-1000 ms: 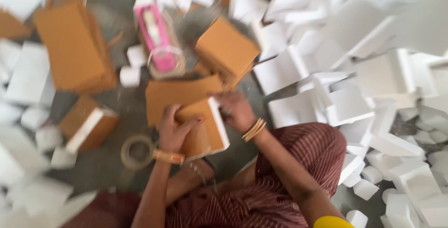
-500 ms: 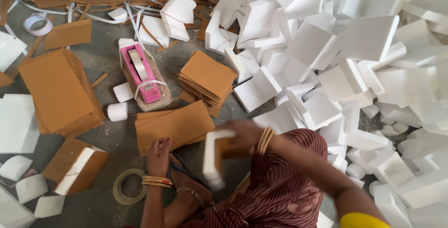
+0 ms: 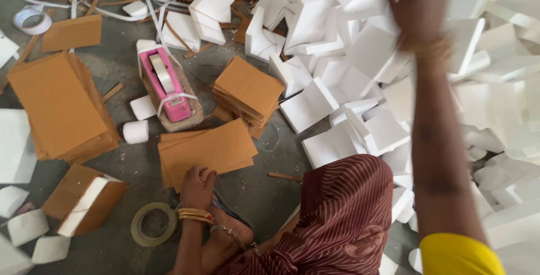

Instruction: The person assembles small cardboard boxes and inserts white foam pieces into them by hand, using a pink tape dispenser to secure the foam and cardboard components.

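My left hand [image 3: 197,185], with gold bangles at the wrist, rests on the near edge of a few flat brown cardboard sheets [image 3: 211,148] on the floor, fingers curled over the edge. My right arm stretches up and to the right. My right hand [image 3: 419,8] is blurred over the big heap of white foam pieces [image 3: 337,27]. Whether it holds a piece cannot be made out. My knee in striped maroon cloth [image 3: 343,219] lies between the two arms.
A pink tape dispenser [image 3: 166,92] sits behind the sheets, a clear tape roll [image 3: 153,224] beside my left wrist. Cardboard stacks lie at the left [image 3: 56,106] and centre [image 3: 247,89]. A cardboard-wrapped foam block [image 3: 84,199] lies at the lower left.
The white foam block that both hands held in front of me is gone from my hands. My right arm has swung up to the foam heap. My left hand stayed on the cardboard sheets.
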